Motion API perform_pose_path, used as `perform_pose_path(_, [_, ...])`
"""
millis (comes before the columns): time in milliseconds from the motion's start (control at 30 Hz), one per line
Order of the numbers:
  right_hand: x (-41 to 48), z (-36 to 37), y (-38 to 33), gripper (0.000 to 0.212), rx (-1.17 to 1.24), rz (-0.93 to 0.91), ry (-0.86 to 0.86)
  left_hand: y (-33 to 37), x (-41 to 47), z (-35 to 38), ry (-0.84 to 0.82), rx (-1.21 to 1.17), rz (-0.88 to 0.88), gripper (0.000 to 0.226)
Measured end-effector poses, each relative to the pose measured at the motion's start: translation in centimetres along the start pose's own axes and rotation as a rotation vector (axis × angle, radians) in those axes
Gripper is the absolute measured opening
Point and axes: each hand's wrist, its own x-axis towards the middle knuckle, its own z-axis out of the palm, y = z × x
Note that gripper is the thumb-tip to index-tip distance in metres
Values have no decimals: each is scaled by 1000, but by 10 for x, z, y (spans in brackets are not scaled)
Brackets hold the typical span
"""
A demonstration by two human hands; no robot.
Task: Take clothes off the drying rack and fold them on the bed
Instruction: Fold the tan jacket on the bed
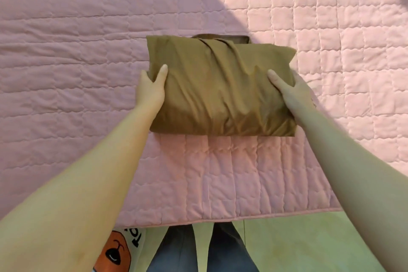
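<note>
I count one folded brown garment (220,86), a single bundle and no more. Two bare hands hold it: one left hand (151,89) at one end, one right hand (291,93) at the other. One pink quilted bedspread (88,51) spreads beneath. At its near edge I see two legs in blue jeans (176,249), one printed shirt (119,249) and one green floor (309,238).

Daylight brightens the right of the bed (331,55), a broad soft shadow covers its left; detail is slightly soft, wide-angle distortion bends the edges
</note>
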Motion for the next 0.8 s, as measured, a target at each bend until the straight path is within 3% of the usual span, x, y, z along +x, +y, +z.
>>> perform_pose_path(67, [2, 5, 0, 48, -62, -50, 90, 0, 4, 3, 91, 95, 34, 39])
perform_pose_path(133, [2, 7, -1, 29, -62, -177, 232, -1, 1, 3, 174, 92, 180, 32])
perform_pose_path(200, [4, 5, -5, 29, 2, -272, 338, 2, -1, 0, 272, 17, 272, 28])
perform_pose_path(267, [12, 6, -6, 31, 25, -272, 388, -1, 9, -1, 277, -57, 241, 33])
perform_pose_path(333, [26, 11, 3, 24, -25, -164, 315, -11, 24, 1, 174, -11, 95, 41])
perform_pose_path(433, [49, 13, 5, 45, -104, 51, 279, -13, 43, 2, 126, 110, -74, 40])
perform_pose_path(533, [64, 8, -26, 44, -249, -150, 380, 9, 58, -2, 207, 34, 56, 37])
perform_pose_path(600, [77, 10, -44, 42, -391, -334, 251, 27, 68, -2, 65, 57, 163, 38])
perform_pose_path(700, [98, 14, -47, 42, -646, -225, -28, 38, 86, 4, -194, 216, 217, 35])
perform_pose_path(800, [109, 13, -52, 35, -659, -203, -110, 39, 95, 5, -209, 212, 219, 30])
